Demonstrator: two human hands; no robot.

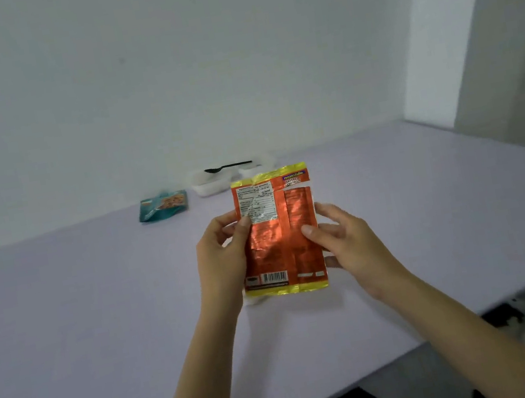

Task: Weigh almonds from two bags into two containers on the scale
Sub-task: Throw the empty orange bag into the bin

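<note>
Both left hand and right hand pinch flat, crinkly foil bag.

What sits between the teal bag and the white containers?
Nothing: the head view shows only a narrow bare strip of table between the teal bag and the white containers.
</note>
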